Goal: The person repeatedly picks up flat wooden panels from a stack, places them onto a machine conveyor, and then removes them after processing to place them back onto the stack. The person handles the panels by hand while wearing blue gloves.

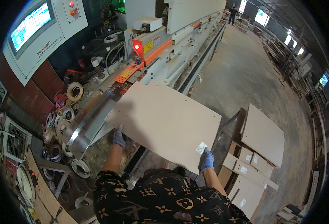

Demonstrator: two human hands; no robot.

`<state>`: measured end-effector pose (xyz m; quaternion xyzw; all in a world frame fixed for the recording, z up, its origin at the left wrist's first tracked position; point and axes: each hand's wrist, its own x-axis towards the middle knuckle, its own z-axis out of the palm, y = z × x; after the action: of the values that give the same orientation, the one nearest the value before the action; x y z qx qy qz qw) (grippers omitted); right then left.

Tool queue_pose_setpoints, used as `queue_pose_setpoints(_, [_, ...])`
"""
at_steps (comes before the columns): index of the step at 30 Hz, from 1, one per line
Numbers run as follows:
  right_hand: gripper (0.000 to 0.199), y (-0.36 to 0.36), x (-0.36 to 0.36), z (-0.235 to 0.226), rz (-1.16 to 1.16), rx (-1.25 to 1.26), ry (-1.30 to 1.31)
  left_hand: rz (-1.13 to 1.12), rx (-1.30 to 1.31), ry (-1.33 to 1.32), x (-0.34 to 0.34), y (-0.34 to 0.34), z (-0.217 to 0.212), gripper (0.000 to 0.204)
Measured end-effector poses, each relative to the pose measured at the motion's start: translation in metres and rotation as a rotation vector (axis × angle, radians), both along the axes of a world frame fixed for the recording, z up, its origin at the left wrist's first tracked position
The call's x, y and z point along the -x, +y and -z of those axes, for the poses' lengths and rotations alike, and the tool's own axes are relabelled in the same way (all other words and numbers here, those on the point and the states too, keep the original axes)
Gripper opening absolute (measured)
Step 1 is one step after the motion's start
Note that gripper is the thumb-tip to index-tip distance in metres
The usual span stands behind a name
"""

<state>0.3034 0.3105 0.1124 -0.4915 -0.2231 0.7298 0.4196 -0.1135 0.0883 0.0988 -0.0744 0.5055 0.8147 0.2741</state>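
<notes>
A large beige wooden panel [164, 119] with small drilled holes and a notched far corner lies tilted in front of me. Gloved in grey-blue, my left hand [119, 138] grips its near left edge, thumb on top. At the panel's right near corner, my right hand [207, 161] is closed on the edge beside a white label [201, 148]. The fingers of both hands are partly hidden beneath the board. The panel's far left part reaches over the infeed end of a long machine with an orange guide plate [129, 72].
A stack of cut panels [263, 134] and labelled strips [246, 170] stands to my right. Rolls of edge banding [75, 92] lie at the left, under a control screen [30, 25]. The machine's roller rail [201, 61] runs away ahead. A person [232, 15] stands far off.
</notes>
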Motion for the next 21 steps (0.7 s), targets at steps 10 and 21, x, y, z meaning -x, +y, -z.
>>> queue_pose_setpoints(10, [0.038,0.015,0.137,-0.025,-0.181,0.1,0.01,-0.114,-0.043,0.018,0.06,0.04,0.02,0.054])
queue_pose_setpoints(21, [0.03,0.047,0.156,0.012,-0.203,0.081,-0.012,-0.273,-0.015,0.019,0.06,0.087,-0.017,0.052])
